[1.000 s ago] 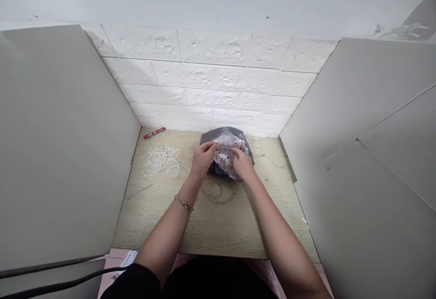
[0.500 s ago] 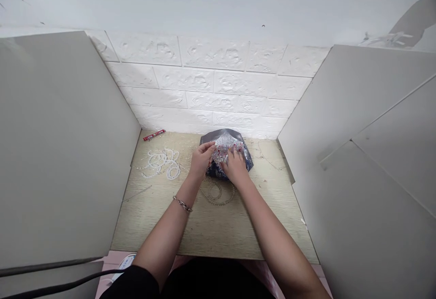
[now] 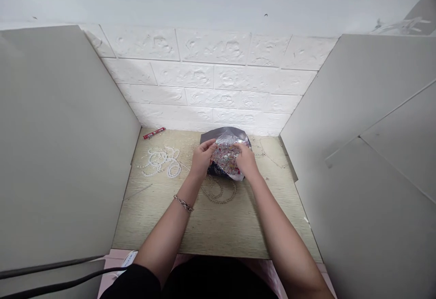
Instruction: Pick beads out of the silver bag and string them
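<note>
A clear plastic bag of small multicoloured beads lies over a dark blue patterned pouch or tray with a grey rim, near the back of the table. My left hand is closed at the bag's left edge, thumb and index finger pinched together. Any tiny item between those fingertips is too small to tell. On the opposite side, my right hand is closed on the bag's right edge, its fingers curled and partly hidden. A loop of pale beads lies just in front of the pouch.
White and clear bead strands lie in a heap on the left, with a small red packet behind them. A thin strand rests at the right. Grey panels flank the table, and a white brick-pattern wall closes the back.
My right hand has moved from on top of the beads to the bag's right edge, uncovering more beads. The left hand keeps its pinch in nearly the same place.
</note>
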The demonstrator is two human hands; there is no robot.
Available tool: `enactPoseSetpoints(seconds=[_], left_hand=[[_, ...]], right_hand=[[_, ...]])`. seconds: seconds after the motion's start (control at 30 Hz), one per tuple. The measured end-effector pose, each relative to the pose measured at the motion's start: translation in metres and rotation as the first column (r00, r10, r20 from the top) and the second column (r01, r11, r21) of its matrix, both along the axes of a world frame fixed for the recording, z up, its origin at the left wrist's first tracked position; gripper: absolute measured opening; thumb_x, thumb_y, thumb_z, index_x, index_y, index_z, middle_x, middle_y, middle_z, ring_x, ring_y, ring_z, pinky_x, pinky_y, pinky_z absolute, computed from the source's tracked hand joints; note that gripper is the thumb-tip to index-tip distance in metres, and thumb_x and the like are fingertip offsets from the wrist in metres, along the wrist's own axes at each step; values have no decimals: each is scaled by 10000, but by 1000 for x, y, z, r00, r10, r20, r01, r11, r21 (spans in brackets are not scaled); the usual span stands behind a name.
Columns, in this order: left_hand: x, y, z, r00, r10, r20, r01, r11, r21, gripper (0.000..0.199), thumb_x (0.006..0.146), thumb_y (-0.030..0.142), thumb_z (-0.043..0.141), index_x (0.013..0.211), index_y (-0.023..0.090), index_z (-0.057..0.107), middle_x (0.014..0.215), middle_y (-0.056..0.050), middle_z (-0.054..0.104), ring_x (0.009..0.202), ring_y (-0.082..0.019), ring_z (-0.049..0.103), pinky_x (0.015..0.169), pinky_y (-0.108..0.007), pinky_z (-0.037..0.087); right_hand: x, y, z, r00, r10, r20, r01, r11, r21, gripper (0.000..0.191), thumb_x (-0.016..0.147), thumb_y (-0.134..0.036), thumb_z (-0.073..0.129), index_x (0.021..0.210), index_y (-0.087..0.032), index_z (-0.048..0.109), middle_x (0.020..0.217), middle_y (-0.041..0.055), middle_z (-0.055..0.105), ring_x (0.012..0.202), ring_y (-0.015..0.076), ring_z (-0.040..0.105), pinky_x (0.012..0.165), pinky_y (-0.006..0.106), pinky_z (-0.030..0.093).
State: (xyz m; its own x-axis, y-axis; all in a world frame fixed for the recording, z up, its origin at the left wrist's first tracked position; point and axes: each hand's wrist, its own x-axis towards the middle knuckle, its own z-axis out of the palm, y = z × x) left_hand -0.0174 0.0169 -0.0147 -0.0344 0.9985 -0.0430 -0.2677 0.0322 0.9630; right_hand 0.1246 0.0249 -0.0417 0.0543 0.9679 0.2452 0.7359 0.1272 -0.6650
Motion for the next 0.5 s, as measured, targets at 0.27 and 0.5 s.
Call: enactPoseSetpoints(seconds=[0.27,0.5], left_hand=[[0,-2,4,1000,2,-18,-3,1000,-10,429,583,270,619,974,105,554,543,37,476,361,11,257,318,-140,186],[1,-2,5,999,-22,-40,22,1000,-9,389,578,271,623,924,100,575,465,58,415,360,1,261,322,-149,194]], right_hand=[[4,19,3,902,212,376,-169,975,-146,321,675,-1,318,795,-140,581,876,125,542,850,197,486,764,295,348],[6,33,-5,923,259,286,-207,958,-198,165,672,-82,446,694,-161,589,833,101,558,836,194,503,776,303,339]])
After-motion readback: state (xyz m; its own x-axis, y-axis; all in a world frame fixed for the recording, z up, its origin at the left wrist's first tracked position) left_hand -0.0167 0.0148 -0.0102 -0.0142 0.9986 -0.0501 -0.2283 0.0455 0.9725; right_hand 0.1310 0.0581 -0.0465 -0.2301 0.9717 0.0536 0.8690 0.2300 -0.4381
